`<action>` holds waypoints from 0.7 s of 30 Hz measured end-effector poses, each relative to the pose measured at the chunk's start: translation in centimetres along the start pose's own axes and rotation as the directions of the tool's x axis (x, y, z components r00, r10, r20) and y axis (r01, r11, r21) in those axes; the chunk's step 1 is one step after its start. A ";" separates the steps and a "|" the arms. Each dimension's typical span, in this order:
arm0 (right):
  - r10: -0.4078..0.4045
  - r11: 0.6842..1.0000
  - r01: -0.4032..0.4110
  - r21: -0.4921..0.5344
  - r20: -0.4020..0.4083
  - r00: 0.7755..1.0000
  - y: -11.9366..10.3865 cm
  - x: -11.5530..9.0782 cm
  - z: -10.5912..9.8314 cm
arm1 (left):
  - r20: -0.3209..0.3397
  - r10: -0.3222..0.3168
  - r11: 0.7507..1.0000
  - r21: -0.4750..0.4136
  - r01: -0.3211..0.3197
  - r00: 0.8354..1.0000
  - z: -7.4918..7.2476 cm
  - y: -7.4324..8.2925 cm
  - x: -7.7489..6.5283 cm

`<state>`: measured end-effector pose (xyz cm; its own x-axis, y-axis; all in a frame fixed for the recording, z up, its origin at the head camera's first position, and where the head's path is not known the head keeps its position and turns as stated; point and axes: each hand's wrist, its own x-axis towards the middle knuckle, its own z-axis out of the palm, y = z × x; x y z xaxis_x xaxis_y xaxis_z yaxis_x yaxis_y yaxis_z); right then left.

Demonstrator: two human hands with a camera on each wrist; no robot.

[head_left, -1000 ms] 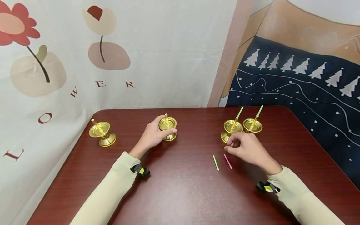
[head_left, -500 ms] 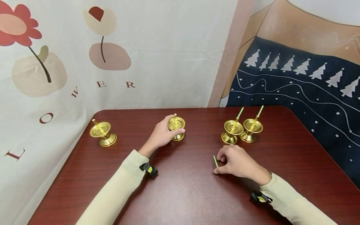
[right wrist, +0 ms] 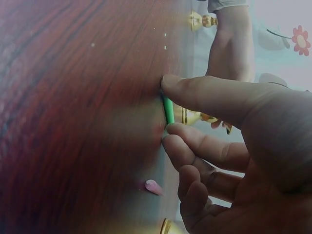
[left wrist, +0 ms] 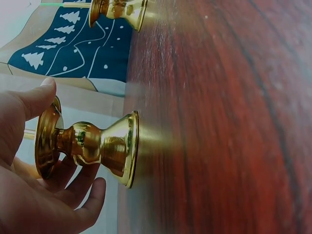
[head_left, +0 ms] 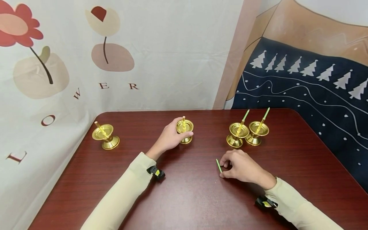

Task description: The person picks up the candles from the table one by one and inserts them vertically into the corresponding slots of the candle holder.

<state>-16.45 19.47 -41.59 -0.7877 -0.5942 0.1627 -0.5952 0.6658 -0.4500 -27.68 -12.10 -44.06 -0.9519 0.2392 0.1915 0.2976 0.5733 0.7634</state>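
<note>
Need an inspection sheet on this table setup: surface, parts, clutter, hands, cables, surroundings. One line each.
Surface: dark red-brown table, wood-grained.
Job's things: four gold holders; the right two bear green sticks, the left two none. One loose green stick; one pink stick, showing only in the right wrist view.
Clutter: tiny pale specks.
Left hand: grips the second holder from left.
Right hand: pinches the loose green stick.
Cables: nothing seen.
Surroundings: printed backdrop, flowers and trees.
</note>
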 end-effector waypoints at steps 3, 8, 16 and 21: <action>-0.012 1.000 0.012 0.013 0.001 1.000 0.1 0.1 0.1 | 0.025 -0.016 0.999 -0.030 0.016 1.000 -0.3 1.4 -0.5; -0.025 1.000 0.025 0.018 0.001 1.000 0.1 0.2 0.2 | 0.038 -0.041 0.999 -0.027 0.042 0.998 -0.4 3.2 -1.1; -0.058 0.998 0.058 0.036 -0.004 0.998 0.1 0.6 0.3 | 0.048 -0.035 0.999 -0.022 0.036 0.998 0.1 3.6 -1.0; -0.071 0.992 0.071 0.108 0.000 0.997 0.4 1.0 0.2 | 0.053 -0.036 0.999 -0.024 0.037 0.998 0.3 3.7 -1.0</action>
<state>-17.46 19.07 -41.81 -0.7432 -0.6403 0.1941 -0.6288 0.5692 -0.5298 -25.64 -9.99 -41.56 -0.9567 0.2600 0.1309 0.2603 0.5624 0.7848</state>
